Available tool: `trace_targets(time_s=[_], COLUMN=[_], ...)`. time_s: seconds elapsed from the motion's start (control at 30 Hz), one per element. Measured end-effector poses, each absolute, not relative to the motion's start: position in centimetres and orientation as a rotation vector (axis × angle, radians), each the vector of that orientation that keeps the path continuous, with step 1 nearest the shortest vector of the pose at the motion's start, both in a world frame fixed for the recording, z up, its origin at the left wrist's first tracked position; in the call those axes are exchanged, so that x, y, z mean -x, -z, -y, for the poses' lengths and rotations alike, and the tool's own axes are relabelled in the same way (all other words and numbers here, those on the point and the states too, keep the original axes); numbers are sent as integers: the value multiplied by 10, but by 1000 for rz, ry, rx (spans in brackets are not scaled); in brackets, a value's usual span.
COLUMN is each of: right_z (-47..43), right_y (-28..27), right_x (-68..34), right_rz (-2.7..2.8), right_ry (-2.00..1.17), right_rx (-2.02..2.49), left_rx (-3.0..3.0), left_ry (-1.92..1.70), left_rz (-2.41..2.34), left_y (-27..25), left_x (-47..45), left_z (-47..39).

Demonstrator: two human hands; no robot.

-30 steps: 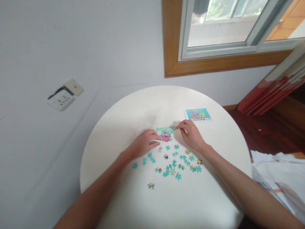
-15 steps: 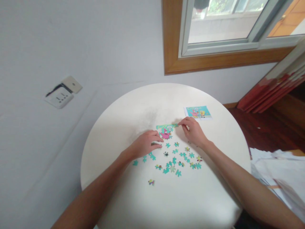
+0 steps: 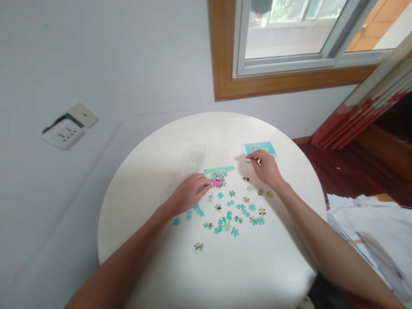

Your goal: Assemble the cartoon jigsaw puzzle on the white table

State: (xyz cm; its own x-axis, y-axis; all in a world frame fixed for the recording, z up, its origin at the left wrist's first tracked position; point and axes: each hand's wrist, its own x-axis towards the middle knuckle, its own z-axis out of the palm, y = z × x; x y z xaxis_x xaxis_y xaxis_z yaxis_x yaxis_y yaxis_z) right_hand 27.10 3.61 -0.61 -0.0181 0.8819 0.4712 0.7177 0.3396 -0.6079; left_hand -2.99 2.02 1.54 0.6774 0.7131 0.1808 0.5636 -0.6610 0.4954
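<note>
A partly joined jigsaw puzzle [image 3: 218, 177] lies flat on the table, its pieces showing a pink starfish character and a green upper strip. My left hand [image 3: 191, 193] rests at its lower left, thumb and fingertips pinched by the starfish; whatever they grip is hidden. My right hand [image 3: 266, 169] is over the lower part of the picture card [image 3: 257, 146], fingers drawn together in a pinch. I cannot make out anything between them. Loose teal puzzle pieces [image 3: 229, 215] spread below the joined part, and a dark piece [image 3: 246, 178] sits between the hands.
The round white table [image 3: 154, 274] stands against a wall with a socket [image 3: 64, 133]. One multicoloured piece [image 3: 198, 246] lies apart near the front. Papers [image 3: 380, 227] are stacked to the right, below a red and cream curtain [image 3: 341, 116]. A window [image 3: 286, 34] is behind.
My right hand has moved from the puzzle's upper right edge to the picture card. My left fingertips have closed together. The view has shifted slightly right.
</note>
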Motion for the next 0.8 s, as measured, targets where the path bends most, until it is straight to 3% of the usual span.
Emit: trace_targets(time_s=[0.4,0.8], right_z=[-45,-31], right_y=[10,0], right_x=[-300,-289], right_rz=[1681,2043], right_ry=[-293,-620], right_rx=[1555,1653], left_rx=[-2478,-2691], left_ry=[-719,-468], left_rz=[-1211,-911], left_y=[4,20], left_x=[36,28], left_z=[-35,-33])
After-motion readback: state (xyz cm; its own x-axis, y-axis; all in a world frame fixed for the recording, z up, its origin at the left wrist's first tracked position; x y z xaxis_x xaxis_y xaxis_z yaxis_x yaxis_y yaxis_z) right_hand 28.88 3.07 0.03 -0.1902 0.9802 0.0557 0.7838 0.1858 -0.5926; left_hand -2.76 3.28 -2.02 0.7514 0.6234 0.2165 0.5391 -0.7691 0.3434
